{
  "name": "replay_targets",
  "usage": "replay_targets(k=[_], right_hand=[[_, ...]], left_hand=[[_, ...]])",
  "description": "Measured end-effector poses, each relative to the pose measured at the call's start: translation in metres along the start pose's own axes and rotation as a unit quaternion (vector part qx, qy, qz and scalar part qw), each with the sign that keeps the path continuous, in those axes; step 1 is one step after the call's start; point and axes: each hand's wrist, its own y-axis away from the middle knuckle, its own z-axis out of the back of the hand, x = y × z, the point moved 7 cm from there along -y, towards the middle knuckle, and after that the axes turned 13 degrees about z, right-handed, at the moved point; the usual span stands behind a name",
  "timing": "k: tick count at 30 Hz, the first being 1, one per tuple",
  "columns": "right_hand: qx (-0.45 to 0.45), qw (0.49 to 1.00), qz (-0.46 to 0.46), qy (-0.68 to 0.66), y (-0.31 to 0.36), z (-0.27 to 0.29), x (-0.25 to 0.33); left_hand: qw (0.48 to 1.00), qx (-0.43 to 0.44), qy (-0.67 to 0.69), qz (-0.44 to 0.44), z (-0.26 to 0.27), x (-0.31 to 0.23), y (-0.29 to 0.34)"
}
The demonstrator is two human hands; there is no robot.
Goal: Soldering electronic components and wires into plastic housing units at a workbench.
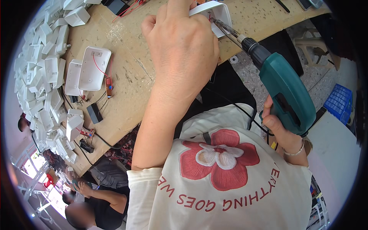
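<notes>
My left hand (182, 46) reaches over the table's near edge and grips a small white plastic case (223, 10). Its fingertips run up to the top edge of the picture and are partly hidden. My right hand (274, 119) is wrapped round the handle of a teal, corded soldering gun (289, 90). The gun's thin metal tip points up and left into the open case, close to a short bit of red wire inside; whether it touches cannot be made out.
A large heap of white plastic cases (42, 76) fills the table's left side. Nearer lie open cases (95, 69) with red wires, a small circuit board (109, 87) and black blocks (94, 113). Another person (111, 205) works at lower left. A blue crate (338, 103) stands at right.
</notes>
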Motion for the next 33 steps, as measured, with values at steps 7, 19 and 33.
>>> replay_targets(k=[7,19,33], right_hand=[[0.016,0.999,0.013,-0.036,-0.004,-0.004,0.008],[0.012,1.000,0.003,-0.022,-0.004,-0.004,0.008],[-0.005,1.000,0.028,0.010,-0.003,-0.002,0.006]], left_hand=[[1.000,0.008,-0.012,0.009,-0.001,0.002,0.000],[1.000,0.015,-0.010,0.010,-0.001,0.000,-0.001],[1.000,0.012,0.003,0.009,0.000,0.000,-0.001]])
